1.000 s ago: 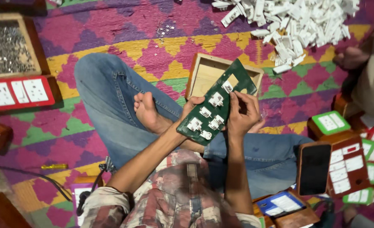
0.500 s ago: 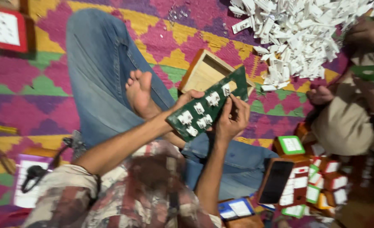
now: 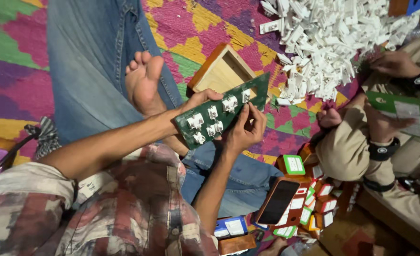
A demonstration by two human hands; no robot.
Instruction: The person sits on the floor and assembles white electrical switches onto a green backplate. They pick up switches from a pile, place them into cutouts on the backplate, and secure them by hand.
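I sit cross-legged on a patterned rug and hold a dark green board (image 3: 205, 129) with several small white parts set in it. My left hand (image 3: 198, 101) grips the board's upper edge. My right hand (image 3: 244, 130) supports it from below and its fingers touch the right end near a white part (image 3: 246, 96). Behind the board lies an open wooden tray (image 3: 223, 73). My bare foot (image 3: 143, 80) rests just left of the board.
A big heap of white plastic parts (image 3: 328, 38) lies at the upper right. Another person at the right holds a green board (image 3: 400, 111). A phone (image 3: 277, 203) and stacked small green and orange boxes (image 3: 314, 199) sit at the lower right.
The view has swung left and closer. The board has tilted flatter, and my right hand has slid toward its right end. The other person now holds a green board.
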